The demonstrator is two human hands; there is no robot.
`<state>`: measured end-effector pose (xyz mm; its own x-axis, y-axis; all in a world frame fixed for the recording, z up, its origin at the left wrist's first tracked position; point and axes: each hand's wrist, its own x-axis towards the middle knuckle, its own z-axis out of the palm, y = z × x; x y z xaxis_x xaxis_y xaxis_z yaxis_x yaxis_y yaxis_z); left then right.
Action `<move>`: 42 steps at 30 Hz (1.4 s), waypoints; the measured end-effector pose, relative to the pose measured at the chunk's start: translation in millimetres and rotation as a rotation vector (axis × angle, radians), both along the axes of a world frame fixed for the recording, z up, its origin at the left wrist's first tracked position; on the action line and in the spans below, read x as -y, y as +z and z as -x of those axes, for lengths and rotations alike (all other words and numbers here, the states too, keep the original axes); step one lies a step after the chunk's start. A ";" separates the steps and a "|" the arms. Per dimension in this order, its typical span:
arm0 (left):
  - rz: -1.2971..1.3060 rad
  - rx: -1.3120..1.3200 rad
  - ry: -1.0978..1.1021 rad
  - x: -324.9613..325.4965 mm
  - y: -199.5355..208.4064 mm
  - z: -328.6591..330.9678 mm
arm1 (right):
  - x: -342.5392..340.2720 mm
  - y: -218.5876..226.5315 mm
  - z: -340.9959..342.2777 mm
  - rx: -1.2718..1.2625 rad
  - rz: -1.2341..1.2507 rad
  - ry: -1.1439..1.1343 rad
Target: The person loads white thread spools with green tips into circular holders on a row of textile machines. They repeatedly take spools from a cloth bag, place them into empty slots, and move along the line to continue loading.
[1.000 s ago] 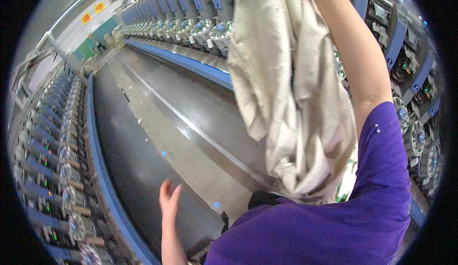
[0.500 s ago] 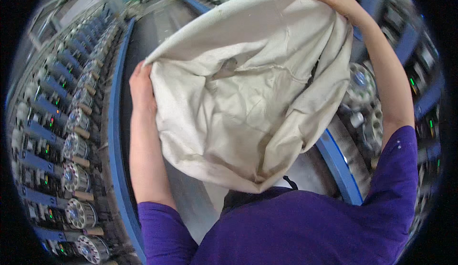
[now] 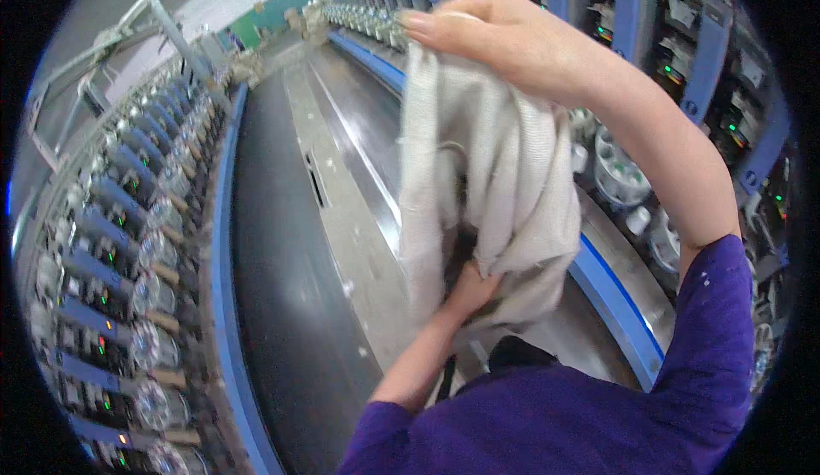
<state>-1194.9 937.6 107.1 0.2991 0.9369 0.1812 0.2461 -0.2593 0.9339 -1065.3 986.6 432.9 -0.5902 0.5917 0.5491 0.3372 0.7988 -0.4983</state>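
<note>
A cream cloth bag [image 3: 487, 159] hangs in folds in front of me, its opening gathered and narrow. At its top, my right hand [image 3: 487, 35] is closed on the rim, thumb lying along the edge. Lower down, my left hand [image 3: 474, 290] is among the folds at the dark gap in the cloth. It appears closed on a fold, though its fingertips are partly hidden. The inside of the bag is mostly out of sight.
A row of machine units with round spoked parts [image 3: 156, 296] and small lights lines the left, behind a blue rail [image 3: 224, 304]. Similar blue-panelled machines [image 3: 705, 56] stand on the right behind another blue rail [image 3: 619, 308]. A grey aisle floor [image 3: 282, 244] runs between them.
The bag went from spread wide to narrow and bunched. My left hand moved from its left rim right and down into the folds. My right hand came left and down, still gripping the rim.
</note>
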 end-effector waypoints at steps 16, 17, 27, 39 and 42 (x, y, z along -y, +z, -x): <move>0.294 0.188 0.301 -332.0 19.3 300.3 | -580.3 -198.2 162.1 -0.474 0.892 0.155; 0.337 0.255 0.411 -358.4 9.1 317.9 | -608.7 -206.2 175.0 -0.348 0.866 0.084; -0.284 0.486 1.062 -776.6 98.6 487.9 | -813.5 -401.9 78.8 -0.097 1.322 -0.595; -0.366 0.112 1.603 -998.2 76.8 674.0 | -1256.7 -414.5 311.0 0.333 1.058 -0.049; -0.336 0.413 1.861 -1054.0 88.8 714.9 | -1389.5 -383.8 369.0 0.078 1.008 0.079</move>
